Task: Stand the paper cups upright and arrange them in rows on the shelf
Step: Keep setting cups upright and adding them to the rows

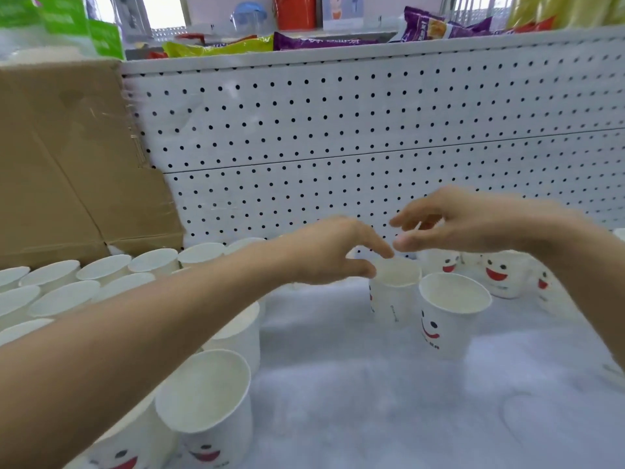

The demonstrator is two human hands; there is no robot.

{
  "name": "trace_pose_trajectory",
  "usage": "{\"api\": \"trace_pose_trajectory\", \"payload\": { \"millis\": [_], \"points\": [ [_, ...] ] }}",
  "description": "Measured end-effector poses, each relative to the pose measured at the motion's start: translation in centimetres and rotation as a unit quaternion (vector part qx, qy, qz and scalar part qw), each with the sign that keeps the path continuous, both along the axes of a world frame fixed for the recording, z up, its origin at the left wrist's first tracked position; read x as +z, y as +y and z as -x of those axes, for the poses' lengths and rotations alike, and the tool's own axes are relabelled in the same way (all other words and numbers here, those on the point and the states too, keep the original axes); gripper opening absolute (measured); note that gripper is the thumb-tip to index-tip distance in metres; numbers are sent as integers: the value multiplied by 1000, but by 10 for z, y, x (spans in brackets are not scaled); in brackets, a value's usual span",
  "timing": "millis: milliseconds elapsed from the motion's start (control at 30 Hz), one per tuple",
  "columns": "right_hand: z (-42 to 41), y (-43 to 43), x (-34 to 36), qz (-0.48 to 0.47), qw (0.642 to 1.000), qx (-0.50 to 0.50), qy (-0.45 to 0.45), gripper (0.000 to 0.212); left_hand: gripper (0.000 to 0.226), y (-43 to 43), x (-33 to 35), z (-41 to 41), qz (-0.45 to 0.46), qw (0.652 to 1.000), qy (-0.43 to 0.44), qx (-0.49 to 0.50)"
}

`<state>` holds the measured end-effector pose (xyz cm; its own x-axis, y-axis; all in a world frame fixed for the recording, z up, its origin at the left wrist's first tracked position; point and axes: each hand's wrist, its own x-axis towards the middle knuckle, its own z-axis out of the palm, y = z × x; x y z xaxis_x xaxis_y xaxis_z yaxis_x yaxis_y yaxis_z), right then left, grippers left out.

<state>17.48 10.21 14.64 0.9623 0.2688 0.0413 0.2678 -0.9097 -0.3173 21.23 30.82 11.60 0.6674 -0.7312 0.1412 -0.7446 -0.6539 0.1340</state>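
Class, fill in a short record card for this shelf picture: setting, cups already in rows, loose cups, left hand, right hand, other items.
setting: white shelf with a perforated back panel
cups in rows: upright paper cups packed together at the left
loose cups: two upright cups mid-shelf, more smiley cups behind at the right
left hand: left hand open, fingers just over the rim of the rear loose cup
right hand: right hand open, empty, above the cups
other items: cardboard box at left; snack bags above
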Motion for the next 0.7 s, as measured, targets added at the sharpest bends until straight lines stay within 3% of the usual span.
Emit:
{"api": "trace_pose_trajectory", "payload": {
  "millis": [167,333,500,600,700],
  "points": [
    [40,-12,-18,70,994,-51,65,74,19,-20,-8,2,-117,985,-124,-16],
    [42,-5,-40,122,989,-73,38,77,15,1,-8,11,-48,997,-50,31],
    [30,16,-52,1,999,26,36,77,19,18,-10,16,9,996,14,85],
    [22,19,-60,-88,993,66,50,90,23,32,-1,15,78,990,36,109],
    [21,10,-71,-150,986,45,53,108,19,55,16,14,185,972,49,136]
  ]
}}
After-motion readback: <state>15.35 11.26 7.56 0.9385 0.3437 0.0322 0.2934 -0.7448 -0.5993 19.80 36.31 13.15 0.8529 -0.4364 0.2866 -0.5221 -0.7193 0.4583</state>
